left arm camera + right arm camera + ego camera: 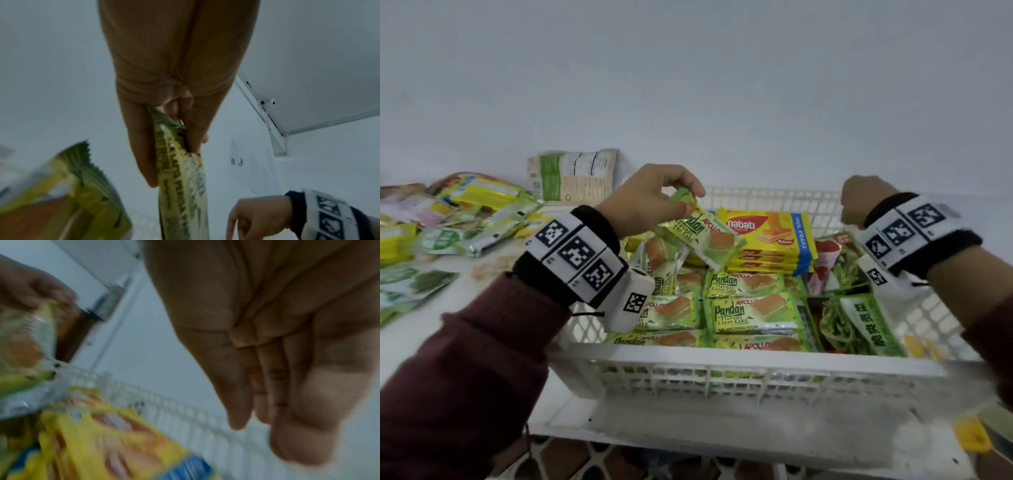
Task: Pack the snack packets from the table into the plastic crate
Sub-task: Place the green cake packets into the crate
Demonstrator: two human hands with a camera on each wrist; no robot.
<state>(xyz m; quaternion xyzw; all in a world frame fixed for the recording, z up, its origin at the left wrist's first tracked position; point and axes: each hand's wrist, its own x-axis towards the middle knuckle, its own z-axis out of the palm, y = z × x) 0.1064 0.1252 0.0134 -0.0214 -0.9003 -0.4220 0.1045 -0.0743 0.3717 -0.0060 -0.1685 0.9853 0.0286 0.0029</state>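
Maroon sleeve (465, 377) fills the lower left of the head view, marker wristband above it. Left hand (650, 198) pinches a green Pandan cake packet (702, 240) by its top corner; the packet hangs tilted over the white plastic crate (722, 363), above the packets already inside. Crate holds rows of Pandan packets (750, 311) at front left, a stack of yellow Nabati wafer packs (767, 236) at the back, green pickle pouches (859, 329) on the right. Right hand (859, 202) is over the crate's far right corner, fingers curled down, holding nothing. Loose snack packets (465, 219) lie spread on the table (421, 346) left of the crate.

Left wrist view: fingers (144, 146) and thumb clamp the packet's (180, 186) sealed edge; a second green packet (68, 194) is blurred at lower left. Right hand (261, 216) shows at lower right, fingers pointing down.

Right wrist view: blurred. Right hand (277, 361) is loosely curled, empty. Yellow wafer packs (123, 443) and the crate wall (185, 410) sit below; left hand (35, 288) with the packet (26, 344) at far left.
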